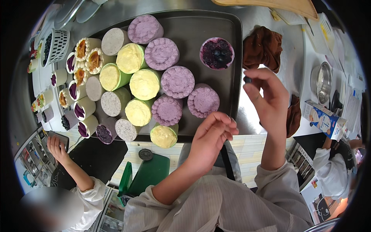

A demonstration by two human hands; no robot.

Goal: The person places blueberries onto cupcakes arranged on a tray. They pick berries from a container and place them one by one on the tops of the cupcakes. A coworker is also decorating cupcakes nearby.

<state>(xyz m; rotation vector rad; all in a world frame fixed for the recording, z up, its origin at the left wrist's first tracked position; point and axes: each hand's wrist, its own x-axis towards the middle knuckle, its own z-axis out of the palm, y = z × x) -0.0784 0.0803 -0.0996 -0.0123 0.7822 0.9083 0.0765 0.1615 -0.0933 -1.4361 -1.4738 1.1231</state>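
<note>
A single blueberry [247, 79] is pinched between the thumb and forefinger of my right hand [269, 100], right of the dark baking tray [203, 24]. My left hand [210, 140] hovers over the tray's near edge with its fingers curled. Its palm is hidden, so I cannot tell whether anything is in it. At the tray's right side stands a small round cake [216, 53] topped with dark purple berry jam, with a few blueberries on the jam. Several cakes with piped purple cream [177, 82] stand left of it; the nearest one [203, 101] is just beyond my left fingertips.
Yellow-topped cakes [145, 84] and grey speckled cakes [111, 103] crowd the tray's left half. A white basket of blueberries [59, 46] stands far left. Brown cloths [262, 49], a steel bowl [323, 82] and a carton [324, 119] lie right. Co-workers stand at both sides; one hand [58, 149] holds a phone.
</note>
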